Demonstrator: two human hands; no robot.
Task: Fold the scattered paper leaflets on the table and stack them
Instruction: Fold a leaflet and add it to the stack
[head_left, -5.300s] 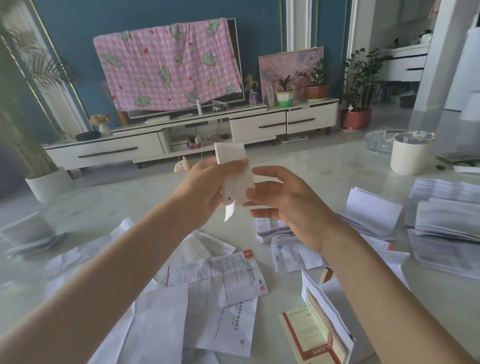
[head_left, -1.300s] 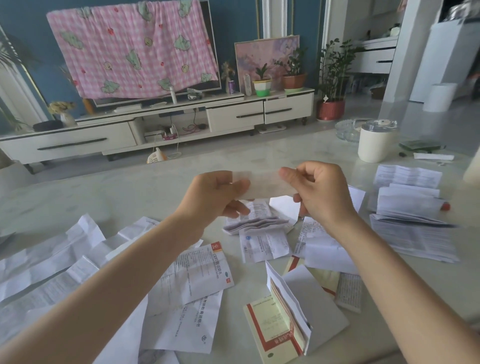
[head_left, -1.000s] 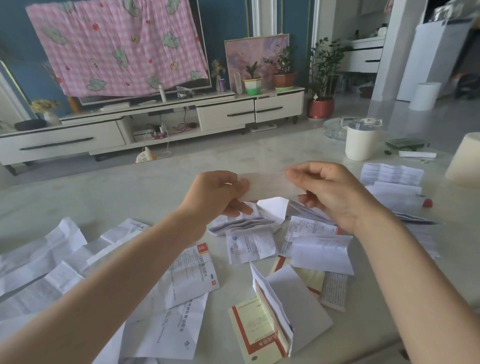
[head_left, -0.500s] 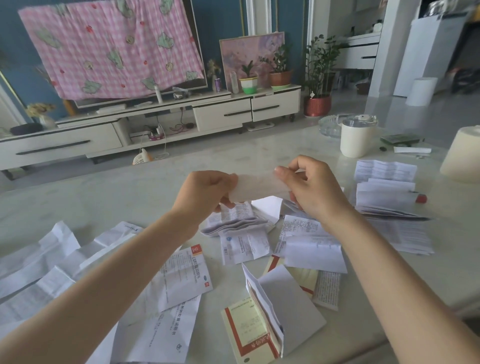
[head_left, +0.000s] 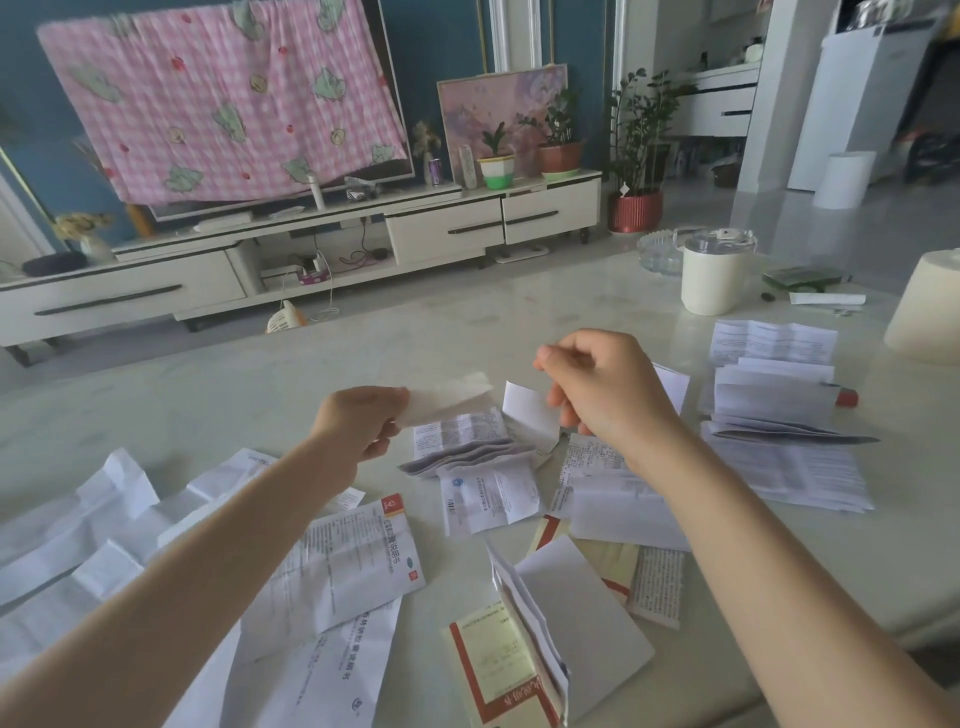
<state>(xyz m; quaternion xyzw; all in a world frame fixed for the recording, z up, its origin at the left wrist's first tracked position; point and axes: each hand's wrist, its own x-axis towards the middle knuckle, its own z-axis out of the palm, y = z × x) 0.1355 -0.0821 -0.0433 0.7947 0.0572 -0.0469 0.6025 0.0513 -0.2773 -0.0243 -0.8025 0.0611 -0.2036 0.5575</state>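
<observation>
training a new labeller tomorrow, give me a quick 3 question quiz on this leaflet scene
1. True or false: the left hand and the right hand both hold the folded leaflet.
2. What stands beside the glass dish? A) a lidded cup B) a kettle C) a teapot
3. Fill in: the nearest leaflet has a ___ border.

Key: 1 false, only the left hand holds it; 2 A; 3 red.
</observation>
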